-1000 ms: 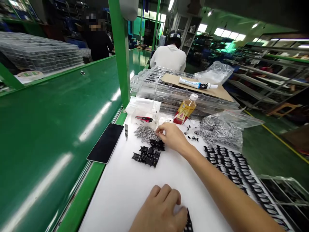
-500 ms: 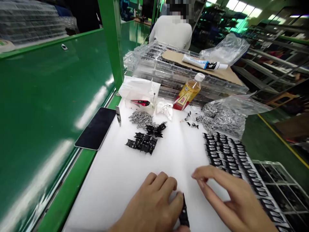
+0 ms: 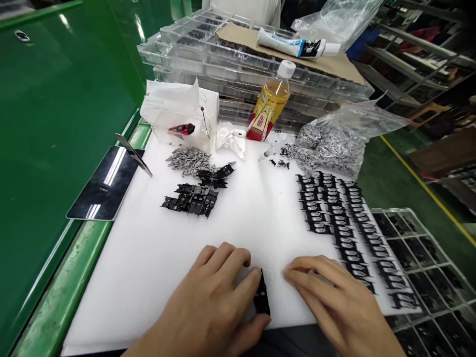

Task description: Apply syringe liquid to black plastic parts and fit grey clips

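My left hand (image 3: 211,297) rests on the white mat (image 3: 148,253) near its front edge, fingers and thumb closed around a small black plastic part (image 3: 261,296). My right hand (image 3: 334,297) lies just right of that part, fingers bent and together, tips close to it; I cannot see anything between them. Further back sit a pile of loose black parts (image 3: 191,201) and a heap of small silver metal pieces (image 3: 189,159). Rows of black parts (image 3: 334,213) are laid out to the right of my hands.
A phone (image 3: 104,182) lies on the mat's left edge beside the green conveyor (image 3: 55,89). A bottle (image 3: 270,103), a white box with a red tool (image 3: 181,129), a bag of silver pieces (image 3: 330,144), stacked clear trays (image 3: 223,54) and a tube (image 3: 297,45) stand behind.
My right hand came back from the silver pieces at the far pile to the front, next to my left hand. My view tilted down; the left hand kept its black part.
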`<state>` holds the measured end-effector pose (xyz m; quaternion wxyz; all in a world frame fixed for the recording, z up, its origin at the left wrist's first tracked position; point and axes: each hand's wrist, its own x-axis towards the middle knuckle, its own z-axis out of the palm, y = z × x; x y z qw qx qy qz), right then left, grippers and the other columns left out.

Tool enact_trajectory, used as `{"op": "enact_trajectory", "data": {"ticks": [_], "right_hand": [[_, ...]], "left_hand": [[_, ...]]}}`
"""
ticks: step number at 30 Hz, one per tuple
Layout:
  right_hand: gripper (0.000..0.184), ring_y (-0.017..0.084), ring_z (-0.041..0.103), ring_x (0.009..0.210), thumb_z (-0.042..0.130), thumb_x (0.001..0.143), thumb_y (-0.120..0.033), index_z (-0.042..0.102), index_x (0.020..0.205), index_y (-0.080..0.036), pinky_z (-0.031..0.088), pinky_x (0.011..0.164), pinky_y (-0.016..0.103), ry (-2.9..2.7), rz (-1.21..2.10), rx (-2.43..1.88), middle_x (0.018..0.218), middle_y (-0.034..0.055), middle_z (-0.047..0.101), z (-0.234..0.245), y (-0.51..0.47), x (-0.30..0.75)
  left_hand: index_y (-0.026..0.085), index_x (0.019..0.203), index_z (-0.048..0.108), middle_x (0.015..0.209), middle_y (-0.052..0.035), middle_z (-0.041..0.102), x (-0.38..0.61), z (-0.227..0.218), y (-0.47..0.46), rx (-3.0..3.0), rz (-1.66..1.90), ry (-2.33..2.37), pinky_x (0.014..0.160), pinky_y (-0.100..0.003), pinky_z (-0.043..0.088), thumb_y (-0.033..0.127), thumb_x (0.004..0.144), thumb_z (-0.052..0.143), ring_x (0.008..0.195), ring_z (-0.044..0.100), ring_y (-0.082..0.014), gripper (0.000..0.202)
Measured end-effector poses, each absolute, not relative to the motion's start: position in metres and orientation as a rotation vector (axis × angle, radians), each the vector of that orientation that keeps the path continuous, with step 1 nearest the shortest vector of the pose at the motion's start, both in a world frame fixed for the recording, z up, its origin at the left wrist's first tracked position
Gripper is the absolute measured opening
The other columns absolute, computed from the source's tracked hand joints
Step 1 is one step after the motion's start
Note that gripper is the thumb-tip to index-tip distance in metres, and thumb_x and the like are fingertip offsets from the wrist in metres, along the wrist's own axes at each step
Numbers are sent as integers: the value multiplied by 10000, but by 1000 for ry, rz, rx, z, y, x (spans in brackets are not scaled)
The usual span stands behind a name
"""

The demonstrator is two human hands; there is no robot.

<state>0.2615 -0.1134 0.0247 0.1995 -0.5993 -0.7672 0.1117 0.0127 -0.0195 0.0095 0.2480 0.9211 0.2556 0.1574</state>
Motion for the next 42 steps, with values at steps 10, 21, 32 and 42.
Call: {"op": "enact_trajectory", "data": {"ticks": [10,21,32,42], "right_hand": [[211,171,721,965,587,1029,-148,685,1142,-297,600,817,277,-1965,399,-1731,1088,44,658,19,-116,260],[102,185,702,939,602,1016,-211,655,1055,-289,597,610,217,-1810,632,-1775,1061,51,649,23,-115,257],[172,164,686,901,515,1023,-86,590,1066,-235,587,774,293,-2104,623,-1620,1042,52,650,32,-107,222],[125,163,686,881,547,1034,-106,594,1031,-221,592,772,302,-2137,438,-1676,1034,51,652,33,-111,217]], "left_hand": [[235,1257,641,1221,-66,608,12,9,-19,2493,405,694,860,-448,417,399,950,728,1051,531,-283,359],[232,1204,650,1206,-61,604,13,10,-20,2514,387,701,847,-446,421,437,947,730,1048,541,-286,338],[233,1205,639,1199,-71,599,13,10,-18,2510,369,671,837,-444,409,419,960,704,1049,529,-290,314],[230,1199,641,1213,-68,596,13,10,-18,2505,331,650,836,-462,400,427,971,689,1067,530,-295,305]]}}
